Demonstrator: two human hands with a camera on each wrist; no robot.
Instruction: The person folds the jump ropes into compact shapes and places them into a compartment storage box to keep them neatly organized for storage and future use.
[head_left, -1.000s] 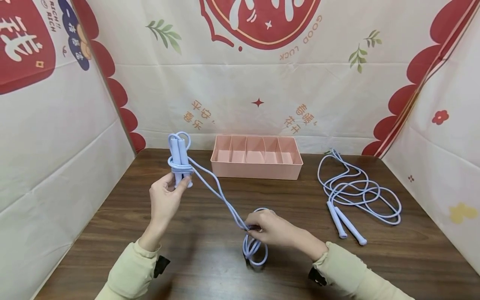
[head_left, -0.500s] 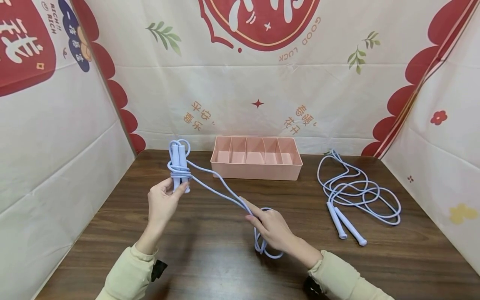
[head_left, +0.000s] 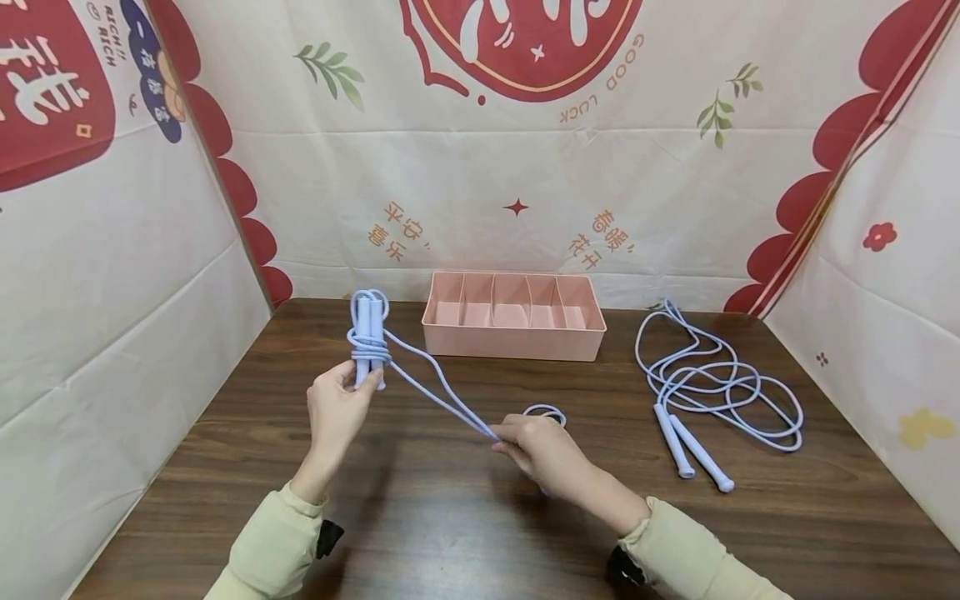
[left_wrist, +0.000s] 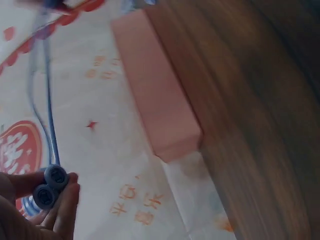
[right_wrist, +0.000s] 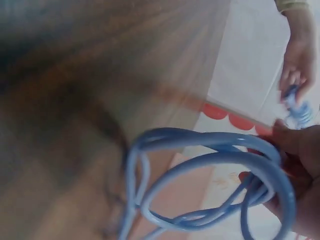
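My left hand [head_left: 337, 412] grips the lower ends of two light-blue jump rope handles [head_left: 371, 312], held side by side and upright above the table. Several turns of cord wrap around their middle, with loops above the tops. In the left wrist view, the round handle ends [left_wrist: 56, 176] show between thumb and fingers. Two strands of the cord [head_left: 442, 393] run down to the right to my right hand [head_left: 549, 450], which pinches them. Loose cord loops [right_wrist: 220, 139] hang from that hand in the right wrist view; in the head view they are mostly hidden behind it.
A pink divided box [head_left: 513, 342] stands at the table's back edge, its compartments bare. On the right lies a second light-blue jump rope [head_left: 699, 451], its cord loosely tangled. Printed cloth walls [head_left: 465, 167] enclose the brown wooden table [head_left: 442, 525] behind and at both sides.
Both hands have shifted slightly right, and the handles have come lower. My right fingers, straighter half a second ago, now bend around the cord. The hanging loops have moved behind that hand.
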